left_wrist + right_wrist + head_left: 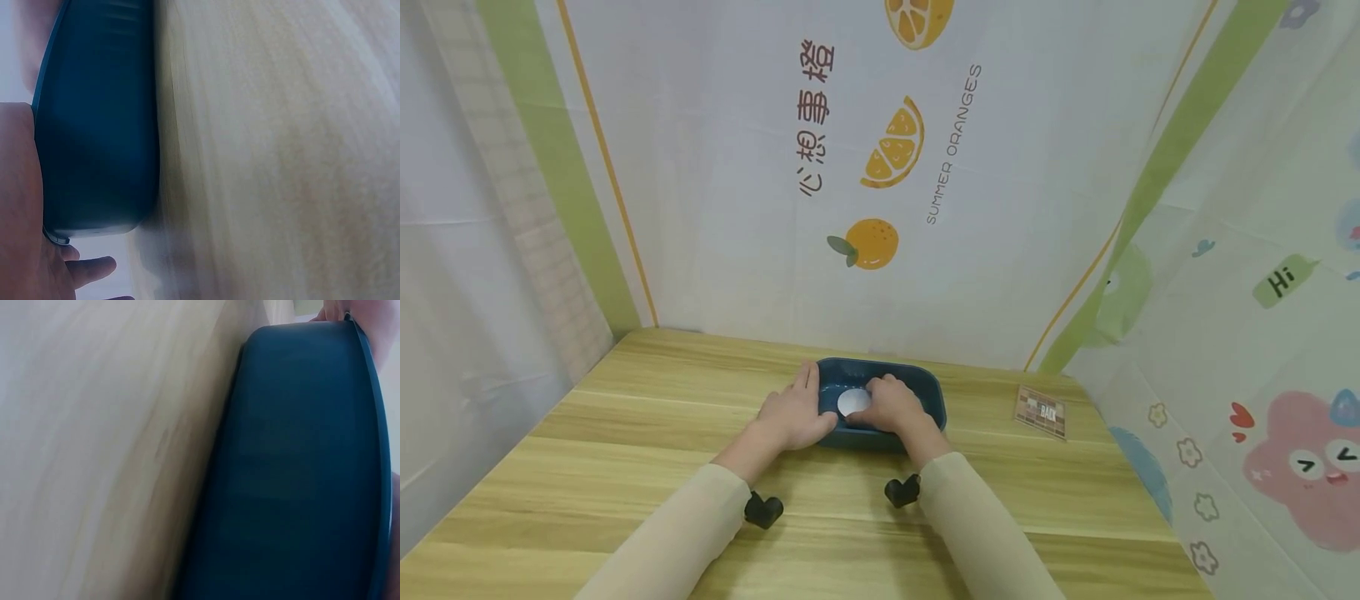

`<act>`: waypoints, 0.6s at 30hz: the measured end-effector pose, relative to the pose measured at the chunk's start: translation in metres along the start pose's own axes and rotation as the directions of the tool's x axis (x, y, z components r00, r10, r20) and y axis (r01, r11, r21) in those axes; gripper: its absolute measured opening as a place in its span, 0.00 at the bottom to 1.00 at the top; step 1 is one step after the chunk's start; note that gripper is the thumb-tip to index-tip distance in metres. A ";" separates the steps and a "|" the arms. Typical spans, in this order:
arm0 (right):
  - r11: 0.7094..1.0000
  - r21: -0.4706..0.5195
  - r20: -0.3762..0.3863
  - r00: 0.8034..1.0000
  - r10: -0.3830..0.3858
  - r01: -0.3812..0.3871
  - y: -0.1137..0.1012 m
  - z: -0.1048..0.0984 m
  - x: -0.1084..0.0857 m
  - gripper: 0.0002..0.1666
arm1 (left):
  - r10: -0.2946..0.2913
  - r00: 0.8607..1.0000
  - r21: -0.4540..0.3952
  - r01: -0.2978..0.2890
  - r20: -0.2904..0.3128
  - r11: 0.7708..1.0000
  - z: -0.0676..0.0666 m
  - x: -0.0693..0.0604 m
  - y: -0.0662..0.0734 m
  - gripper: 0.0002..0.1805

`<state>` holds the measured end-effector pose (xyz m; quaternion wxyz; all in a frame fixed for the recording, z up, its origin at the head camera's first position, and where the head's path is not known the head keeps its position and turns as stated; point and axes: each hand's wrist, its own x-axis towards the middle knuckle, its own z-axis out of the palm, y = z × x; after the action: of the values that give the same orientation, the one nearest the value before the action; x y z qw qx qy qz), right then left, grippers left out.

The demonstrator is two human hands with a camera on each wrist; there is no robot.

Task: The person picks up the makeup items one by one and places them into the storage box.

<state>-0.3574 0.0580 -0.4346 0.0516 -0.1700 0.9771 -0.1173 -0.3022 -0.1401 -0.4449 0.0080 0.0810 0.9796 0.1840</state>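
Observation:
A dark blue rectangular container (880, 440) stands on the wooden table, its long side towards me. My left hand (792, 410) rests on its left end, the fingers fairly straight along the rim and the thumb by the front corner. In the left wrist view, fingers (92, 270) extend past the end of the container (94, 144). Inside the container, my right hand (895, 407) reaches over the front wall and holds a white round disc (852, 402) between thumb and fingers. The right wrist view shows just the container's outer wall (294, 456); the disc is hidden there.
A square brown patterned card (1041, 412) marked "BACK" lies on the table to the right of the container. White printed cloth (737, 250) hangs behind the table and along both sides. Black wrist mounts (763, 509) sit beneath both forearms.

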 end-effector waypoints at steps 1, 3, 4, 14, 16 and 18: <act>1.000 0.003 -0.004 1.000 -0.001 0.001 0.001 0.000 -0.001 0.46 | 0.002 1.000 -0.001 -0.002 0.001 1.000 0.000 0.000 0.000 0.55; 1.000 0.006 -0.012 1.000 -0.003 0.003 0.003 -0.001 -0.002 0.46 | 0.003 1.000 -0.003 -0.003 0.003 1.000 0.000 0.000 0.000 0.55; 1.000 0.004 -0.017 1.000 -0.005 0.005 0.003 -0.002 -0.003 0.46 | 0.004 1.000 -0.002 -0.004 0.003 1.000 0.000 0.000 0.000 0.55; 0.999 0.047 -0.061 0.998 -0.008 0.011 0.009 -0.017 -0.011 0.45 | 0.005 1.000 -0.002 -0.005 0.002 1.000 0.001 0.002 -0.002 0.55; 0.998 0.053 -0.072 0.997 -0.010 0.014 0.011 -0.020 -0.012 0.44 | 0.005 1.000 -0.007 -0.005 0.003 1.000 0.001 0.001 -0.001 0.55; 0.998 0.059 -0.100 0.995 -0.013 0.019 0.013 -0.025 -0.014 0.43 | 0.005 1.000 -0.009 -0.005 0.005 1.000 0.000 0.001 -0.001 0.55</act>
<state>-0.3523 0.0802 -0.4130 0.0070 -0.1702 0.9731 -0.1551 -0.3035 -0.1406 -0.4456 0.0103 0.0838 0.9785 0.1884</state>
